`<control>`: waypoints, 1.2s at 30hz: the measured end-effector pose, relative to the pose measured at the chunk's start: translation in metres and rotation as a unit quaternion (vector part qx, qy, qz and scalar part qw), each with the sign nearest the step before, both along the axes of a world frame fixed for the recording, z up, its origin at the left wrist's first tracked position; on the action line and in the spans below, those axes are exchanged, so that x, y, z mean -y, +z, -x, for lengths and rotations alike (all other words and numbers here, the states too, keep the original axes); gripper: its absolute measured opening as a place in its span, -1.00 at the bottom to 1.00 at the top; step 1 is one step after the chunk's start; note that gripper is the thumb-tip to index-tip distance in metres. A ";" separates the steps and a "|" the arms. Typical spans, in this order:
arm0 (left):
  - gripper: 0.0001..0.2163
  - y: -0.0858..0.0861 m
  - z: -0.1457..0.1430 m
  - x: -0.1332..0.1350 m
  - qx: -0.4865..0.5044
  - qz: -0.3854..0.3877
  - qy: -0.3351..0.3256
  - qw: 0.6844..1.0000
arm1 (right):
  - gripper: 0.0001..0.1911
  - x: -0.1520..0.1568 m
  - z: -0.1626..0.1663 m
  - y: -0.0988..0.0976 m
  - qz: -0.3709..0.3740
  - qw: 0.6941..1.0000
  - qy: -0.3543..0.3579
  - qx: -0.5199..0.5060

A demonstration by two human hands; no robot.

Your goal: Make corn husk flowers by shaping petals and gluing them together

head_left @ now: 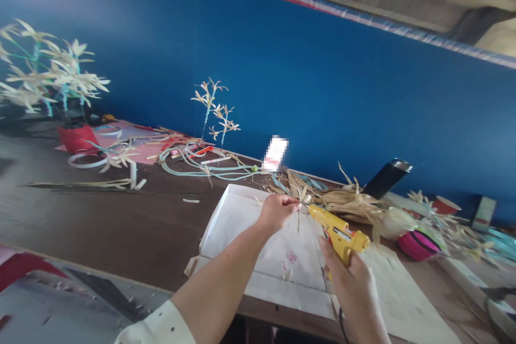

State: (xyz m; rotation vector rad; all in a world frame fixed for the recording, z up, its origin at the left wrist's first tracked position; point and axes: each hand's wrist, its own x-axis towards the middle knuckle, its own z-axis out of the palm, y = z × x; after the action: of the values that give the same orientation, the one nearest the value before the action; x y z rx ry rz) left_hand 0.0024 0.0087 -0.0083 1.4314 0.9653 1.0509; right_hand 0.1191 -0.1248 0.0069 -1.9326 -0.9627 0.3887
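My right hand grips a yellow glue gun, with its nozzle aimed up-left at my other hand. My left hand is pinched shut on a thin dry straw strip that hangs down from the fingertips, right at the nozzle tip. Both hands hover over a white sheet of paper that lies on the brown table. A heap of dried corn husks lies just behind the glue gun.
A straw-flower plant in a red pot stands far left. A small straw-flower stem rises by the blue wall amid teal cords. A black flask, a pink bowl and a red cup sit at right.
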 end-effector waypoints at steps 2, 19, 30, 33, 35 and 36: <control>-0.70 0.001 0.000 0.001 0.000 0.002 0.000 1.000 | -0.44 0.000 0.000 -0.001 -0.004 1.000 -0.002 0.004; -0.71 0.002 0.000 0.000 0.003 0.004 -0.004 1.000 | -0.45 0.001 0.001 0.002 -0.009 1.000 0.002 -0.006; -0.75 0.004 0.002 0.002 -0.010 -0.020 -0.003 1.000 | -0.54 0.008 -0.013 0.001 -0.129 0.978 0.005 -0.164; -0.73 0.005 0.002 0.002 -0.019 -0.018 0.000 1.000 | -0.53 0.012 -0.043 -0.003 -0.182 0.959 -0.038 -0.212; -0.72 0.004 0.002 0.002 -0.016 -0.029 -0.003 0.999 | -0.52 0.016 -0.072 -0.006 -0.178 0.953 -0.090 -0.227; -0.71 0.003 0.002 0.002 -0.012 -0.036 -0.007 0.999 | -0.52 0.019 -0.088 -0.007 -0.164 0.953 -0.127 -0.220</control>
State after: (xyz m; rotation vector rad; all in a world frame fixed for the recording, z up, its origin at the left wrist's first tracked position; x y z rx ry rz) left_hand 0.0006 0.0068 -0.0050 1.5109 0.9424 1.0696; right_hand 0.2066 -0.1437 0.0004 -1.5489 -0.4453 0.4529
